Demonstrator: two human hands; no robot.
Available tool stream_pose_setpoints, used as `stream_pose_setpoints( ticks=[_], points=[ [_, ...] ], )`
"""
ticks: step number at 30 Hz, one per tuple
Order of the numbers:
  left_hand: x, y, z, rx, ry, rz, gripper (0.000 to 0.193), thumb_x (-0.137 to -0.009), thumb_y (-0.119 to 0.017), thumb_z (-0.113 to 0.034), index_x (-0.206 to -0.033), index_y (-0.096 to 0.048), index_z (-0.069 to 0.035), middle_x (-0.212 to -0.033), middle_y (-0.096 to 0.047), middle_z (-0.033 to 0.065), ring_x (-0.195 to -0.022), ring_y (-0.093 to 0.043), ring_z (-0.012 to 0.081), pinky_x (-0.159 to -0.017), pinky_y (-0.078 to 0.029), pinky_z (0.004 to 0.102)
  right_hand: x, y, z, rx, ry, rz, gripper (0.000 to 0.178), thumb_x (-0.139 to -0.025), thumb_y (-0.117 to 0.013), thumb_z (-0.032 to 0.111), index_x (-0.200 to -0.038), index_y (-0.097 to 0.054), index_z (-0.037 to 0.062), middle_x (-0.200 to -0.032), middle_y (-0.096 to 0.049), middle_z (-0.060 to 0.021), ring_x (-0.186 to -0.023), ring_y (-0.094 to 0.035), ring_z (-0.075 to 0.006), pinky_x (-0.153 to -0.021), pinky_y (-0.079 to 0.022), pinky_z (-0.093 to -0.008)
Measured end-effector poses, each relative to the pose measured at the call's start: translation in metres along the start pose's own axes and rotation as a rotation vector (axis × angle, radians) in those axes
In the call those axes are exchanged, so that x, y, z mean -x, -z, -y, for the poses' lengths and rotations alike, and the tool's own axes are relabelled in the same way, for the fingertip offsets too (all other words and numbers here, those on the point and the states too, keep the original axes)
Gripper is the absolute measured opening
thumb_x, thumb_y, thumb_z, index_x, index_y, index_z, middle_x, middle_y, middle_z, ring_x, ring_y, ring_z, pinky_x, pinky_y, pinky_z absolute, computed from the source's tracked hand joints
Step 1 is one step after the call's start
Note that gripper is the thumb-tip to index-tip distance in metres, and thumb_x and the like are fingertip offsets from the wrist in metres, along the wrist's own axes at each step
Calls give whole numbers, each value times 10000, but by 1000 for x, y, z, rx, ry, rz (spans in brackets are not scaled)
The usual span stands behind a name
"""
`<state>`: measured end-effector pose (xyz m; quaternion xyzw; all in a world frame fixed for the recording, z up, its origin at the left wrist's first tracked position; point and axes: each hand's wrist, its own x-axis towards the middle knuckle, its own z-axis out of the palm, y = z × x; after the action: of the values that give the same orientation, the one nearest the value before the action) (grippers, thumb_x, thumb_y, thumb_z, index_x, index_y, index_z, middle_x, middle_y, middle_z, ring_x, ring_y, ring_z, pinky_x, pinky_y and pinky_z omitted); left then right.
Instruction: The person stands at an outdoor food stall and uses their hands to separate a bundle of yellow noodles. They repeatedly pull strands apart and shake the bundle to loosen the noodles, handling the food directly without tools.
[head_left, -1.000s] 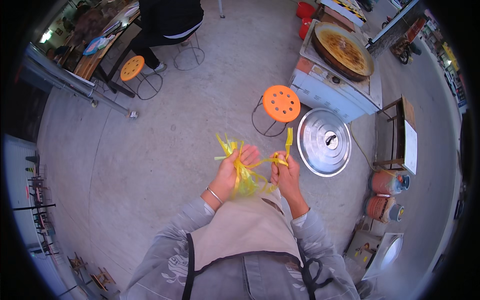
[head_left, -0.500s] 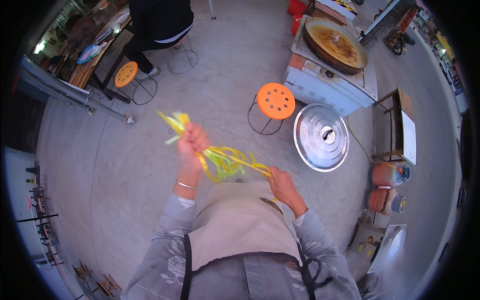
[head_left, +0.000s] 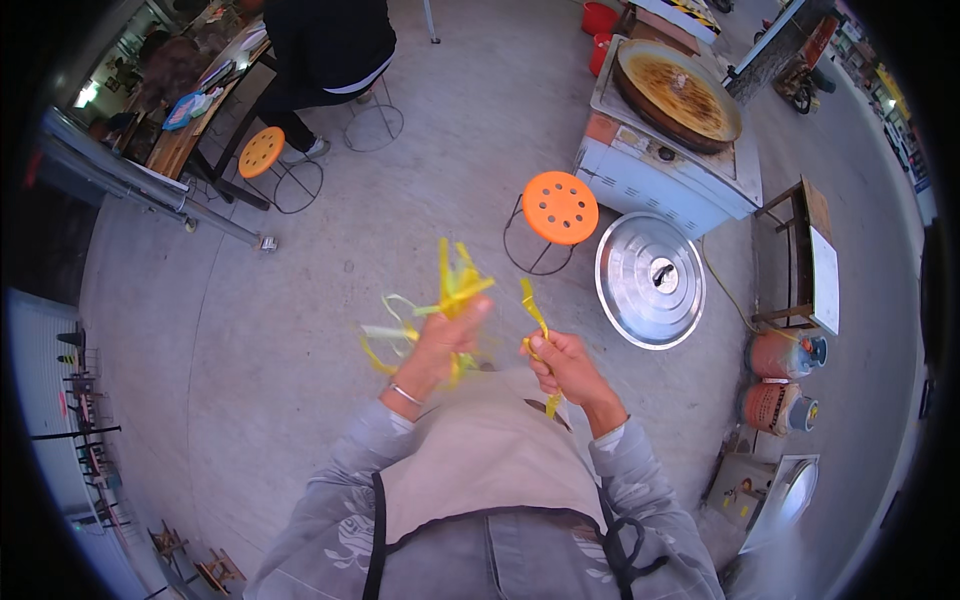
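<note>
My left hand [head_left: 447, 335] is closed round a bundle of yellow and pale green plastic strips [head_left: 463, 283], blurred by motion. Loose ends stick up above the fist and trail out to its left. A single yellow strip [head_left: 533, 303] is pinched in my right hand [head_left: 563, 365], one end standing up and the other hanging below the fingers. The two hands are a short way apart, in front of my beige apron [head_left: 490, 450]. No strip visibly runs between them.
Ahead to the right stand an orange stool [head_left: 560, 208], a large metal lid [head_left: 650, 281] and a stove [head_left: 660, 170] bearing a wide browned pan [head_left: 677, 97]. Gas cylinders [head_left: 780, 355] stand at right. A seated person [head_left: 330, 50] is at a table [head_left: 165, 150], far left.
My left hand has moved right and lower, toward my right hand. The strips stretched between the hands have come apart, leaving one strip in my right hand.
</note>
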<state>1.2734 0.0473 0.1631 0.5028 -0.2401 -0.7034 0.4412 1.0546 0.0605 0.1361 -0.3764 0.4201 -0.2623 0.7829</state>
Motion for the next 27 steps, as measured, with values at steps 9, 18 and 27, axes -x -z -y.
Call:
stream_pose_setpoints(
  ticks=[9, 18, 27],
  points=[
    [-12, -13, 7, 103, 64, 149, 199, -1000, -507, -239, -950, -567, -55, -656, -332, -83, -513, -270, 19, -451, -241, 194, -6, -18, 2, 324, 180, 55, 289, -1014, -463, 290, -956, -600, 42, -599, -358, 70, -459, -302, -24, -406, -263, -206],
    [-20, -1, -15, 311, -129, 4, 256, -1010, -456, -266, -791, -432, -135, -691, -367, -41, -580, -327, 42, -499, -290, 208, -4, -19, -2, 447, 239, 77, 274, -1008, -473, 266, -939, -607, 38, -606, -377, 74, -488, -323, -23, -419, -281, -211],
    [-4, 82, -109, 495, -788, -209, 389, -1029, -408, -301, -682, -303, -160, -602, -249, -55, -517, -235, 68, -454, -262, 232, -1, 21, -29, 472, 123, -78, 251, -972, -479, 211, -958, -637, 17, -740, -548, 0, -631, -482, -108, -576, -415, -282]
  ],
)
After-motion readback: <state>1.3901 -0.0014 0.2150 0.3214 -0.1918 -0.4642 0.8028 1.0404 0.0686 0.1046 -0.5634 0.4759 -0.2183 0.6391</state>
